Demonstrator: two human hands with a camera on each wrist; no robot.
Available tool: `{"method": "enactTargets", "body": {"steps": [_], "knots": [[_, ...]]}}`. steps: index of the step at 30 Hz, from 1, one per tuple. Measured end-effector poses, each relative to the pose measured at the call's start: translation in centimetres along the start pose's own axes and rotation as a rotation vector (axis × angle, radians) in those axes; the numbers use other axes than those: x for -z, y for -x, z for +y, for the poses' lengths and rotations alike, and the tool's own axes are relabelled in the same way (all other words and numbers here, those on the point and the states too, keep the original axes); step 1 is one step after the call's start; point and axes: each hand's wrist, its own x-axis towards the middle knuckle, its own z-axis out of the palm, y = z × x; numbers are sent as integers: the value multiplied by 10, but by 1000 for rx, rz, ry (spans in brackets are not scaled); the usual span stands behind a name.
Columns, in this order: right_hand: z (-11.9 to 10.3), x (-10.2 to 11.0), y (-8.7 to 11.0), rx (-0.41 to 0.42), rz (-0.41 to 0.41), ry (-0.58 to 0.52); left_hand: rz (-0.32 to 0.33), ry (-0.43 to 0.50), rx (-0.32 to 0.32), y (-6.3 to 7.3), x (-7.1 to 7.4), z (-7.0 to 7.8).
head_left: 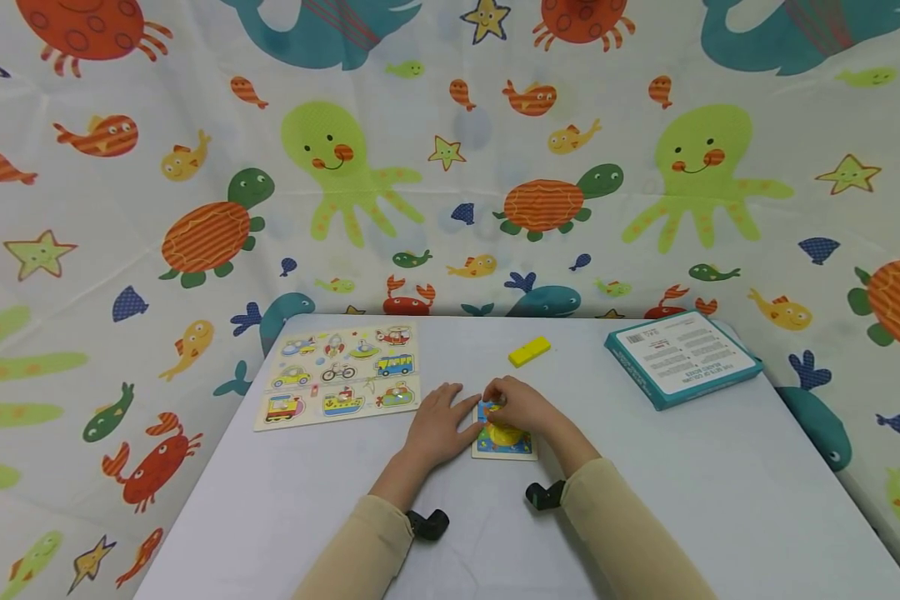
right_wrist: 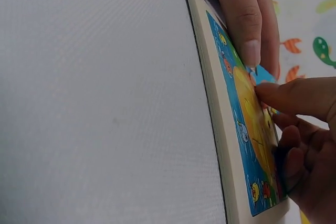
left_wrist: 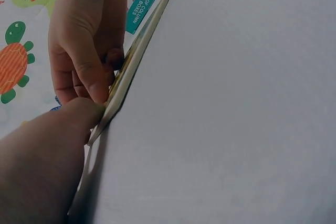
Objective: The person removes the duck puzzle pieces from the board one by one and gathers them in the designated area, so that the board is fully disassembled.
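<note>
A small puzzle board point(head_left: 504, 455) lies on the table in front of the person, with a yellow duck picture point(right_wrist: 245, 95) on blue. The left hand point(head_left: 442, 425) is at its left side, fingers spread and mostly straight, thumb touching the edge. From the right, the right hand point(head_left: 523, 406) reaches over the board. In the right wrist view its curled thumb and fingers point(right_wrist: 302, 95) pinch at a puzzle piece on the duck's upper part; the fingers hide most of that piece. The left wrist view shows the board edge-on, both hands meeting there.
A larger wooden vehicle puzzle point(head_left: 337, 372) lies at the back left of the white table point(head_left: 270, 517). A yellow block point(head_left: 529, 352) sits behind the hands. At the back right is a teal box point(head_left: 682, 358). A sea-animal cloth point(head_left: 465, 125) hangs behind.
</note>
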Motion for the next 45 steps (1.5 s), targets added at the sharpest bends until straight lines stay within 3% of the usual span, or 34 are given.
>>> {"method": "enactTargets", "body": {"steps": [17,35,45], "knots": [[9,2,-1,-5,5,-109,-4,-10,5,-2,-4,-1],[18,-2,-3,9,94,-64,-11,-18,1,-1,-5,-1],[22,12,3,7,158,-67,-7,-25,-15,1,-3,-4]]}}
